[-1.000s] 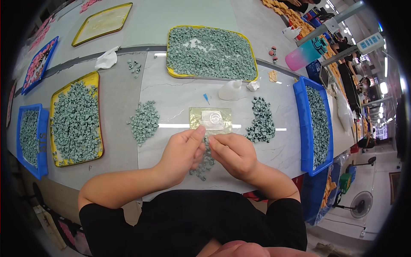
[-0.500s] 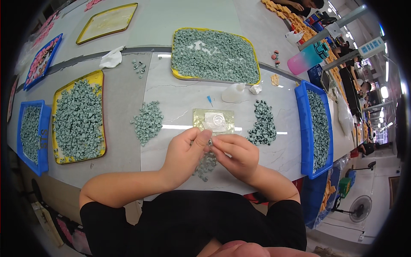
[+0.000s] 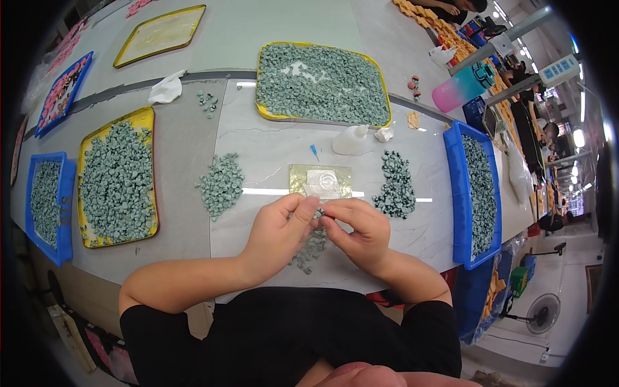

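Between the fingertips of my left hand [image 3: 278,229] and my right hand [image 3: 358,233] is a small grey-green piece [image 3: 319,212], mostly hidden by the fingers. Both hands are closed in a pinch and meet in front of me. Just beyond them lies a greenish square plate [image 3: 298,177] with a smear of white paste [image 3: 324,183] on it. Below my fingers, a loose group of the same grey-green pieces [image 3: 307,251] rests on the table. One pile of pieces [image 3: 221,185] sits to the left, and a darker-edged pile [image 3: 394,184] to the right.
A white squeeze bottle [image 3: 350,140] and a blue dispensing tip [image 3: 314,151] are behind the plate. Yellow-rimmed trays of pieces stand at the back [image 3: 322,121] and left [image 3: 153,193]. Blue bins flank me at left [image 3: 66,213] and right [image 3: 456,193]. A pink-teal bottle [image 3: 454,91] is farther back.
My right fingers have shifted slightly around the small piece, which now shows more between the fingertips. Both hands stay in nearly the same place.
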Tool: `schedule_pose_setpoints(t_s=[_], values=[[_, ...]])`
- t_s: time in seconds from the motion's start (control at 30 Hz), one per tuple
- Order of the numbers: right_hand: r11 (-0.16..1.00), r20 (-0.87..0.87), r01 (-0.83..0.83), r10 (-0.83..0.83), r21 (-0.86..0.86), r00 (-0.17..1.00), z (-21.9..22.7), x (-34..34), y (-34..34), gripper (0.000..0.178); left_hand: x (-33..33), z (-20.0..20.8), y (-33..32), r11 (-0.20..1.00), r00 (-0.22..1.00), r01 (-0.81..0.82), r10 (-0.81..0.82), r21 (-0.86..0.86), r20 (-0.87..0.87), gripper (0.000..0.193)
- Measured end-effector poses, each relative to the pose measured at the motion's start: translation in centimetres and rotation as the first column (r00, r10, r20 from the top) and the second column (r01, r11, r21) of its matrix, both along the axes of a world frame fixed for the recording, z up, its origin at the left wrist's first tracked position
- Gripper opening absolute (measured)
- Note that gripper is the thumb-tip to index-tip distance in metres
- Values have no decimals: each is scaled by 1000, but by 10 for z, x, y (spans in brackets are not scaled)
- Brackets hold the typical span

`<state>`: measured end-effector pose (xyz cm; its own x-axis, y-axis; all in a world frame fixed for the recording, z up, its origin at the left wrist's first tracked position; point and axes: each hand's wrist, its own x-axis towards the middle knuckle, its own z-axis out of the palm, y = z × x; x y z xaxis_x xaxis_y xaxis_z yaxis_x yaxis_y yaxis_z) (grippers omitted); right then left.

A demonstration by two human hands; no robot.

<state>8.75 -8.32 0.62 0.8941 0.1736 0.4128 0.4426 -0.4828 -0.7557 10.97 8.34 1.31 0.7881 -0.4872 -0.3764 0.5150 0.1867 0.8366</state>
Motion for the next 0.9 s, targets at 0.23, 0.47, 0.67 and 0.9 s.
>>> schedule_pose_setpoints(t_s=[0.23,0.47,0.67,0.9], values=[[998,84,29,-23,-61,996,0,1,-3,19,-4,0,-2,996,994,45,-52,-76,-91,30],[987,166,32,-5,-158,986,1,3,-11,21,-6,0,-5,995,995,97,-97,-32,-3,30],[996,132,0,12,-88,991,1,4,-18,25,2,1,-9,963,922,78,-168,-257,-350,31],[996,-5,-53,53,-78,999,8,8,-31,20,5,-1,-10,958,883,91,-204,-272,-422,32]])
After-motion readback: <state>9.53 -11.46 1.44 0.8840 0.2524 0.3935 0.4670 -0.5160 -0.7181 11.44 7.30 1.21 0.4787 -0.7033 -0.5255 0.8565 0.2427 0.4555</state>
